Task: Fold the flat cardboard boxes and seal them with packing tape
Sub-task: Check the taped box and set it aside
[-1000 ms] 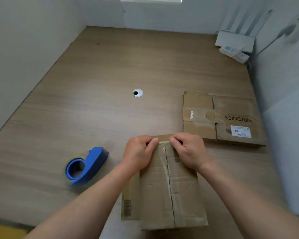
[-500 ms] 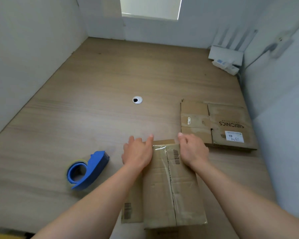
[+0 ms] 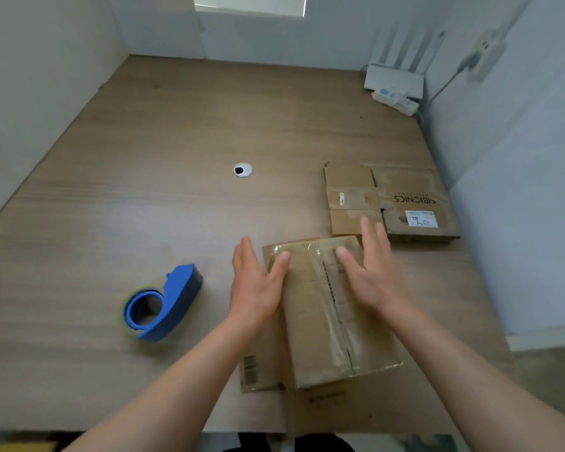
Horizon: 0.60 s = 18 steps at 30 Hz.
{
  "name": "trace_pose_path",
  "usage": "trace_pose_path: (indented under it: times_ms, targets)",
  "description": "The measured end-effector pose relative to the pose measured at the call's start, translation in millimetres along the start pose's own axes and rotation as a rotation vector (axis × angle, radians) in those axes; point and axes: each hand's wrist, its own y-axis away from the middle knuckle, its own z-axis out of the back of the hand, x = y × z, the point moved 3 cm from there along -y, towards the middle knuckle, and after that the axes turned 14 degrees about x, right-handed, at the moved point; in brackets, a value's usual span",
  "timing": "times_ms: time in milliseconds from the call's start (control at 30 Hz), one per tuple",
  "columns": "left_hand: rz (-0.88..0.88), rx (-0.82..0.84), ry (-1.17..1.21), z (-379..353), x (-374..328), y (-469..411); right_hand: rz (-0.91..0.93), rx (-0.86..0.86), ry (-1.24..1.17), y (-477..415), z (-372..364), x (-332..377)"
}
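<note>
Our wood-grain desk sits between pale walls. The taped cardboard box lies at 6 o'clock, long axis toward 12. Our left hand and right hand flank it, fingers straight.

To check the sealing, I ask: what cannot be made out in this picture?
Head view:
1. Whether the right hand touches the box: motion blur.
2. The box underside and far wall: hidden by the box itself.
3. The white label on the flat cardboard: print too small.
</note>
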Motion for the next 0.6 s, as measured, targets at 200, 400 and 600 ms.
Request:
trace_pose_path:
  times_ms: [200,400,600]
  targets:
    - [-0.009,0.095,0.167,-38.6,24.6,38.6,-0.122,0.103,0.054,33.6,-30.9,-13.1]
    - [0.125,0.194,0.207,-29.8,21.8,43.4,-0.303,0.164,-0.455,35.0,-32.1,-41.4]
    - [0.217,0.099,0.434,-14.0,-28.2,88.7,-0.108,0.175,-0.577,65.9,-8.0,-21.4]
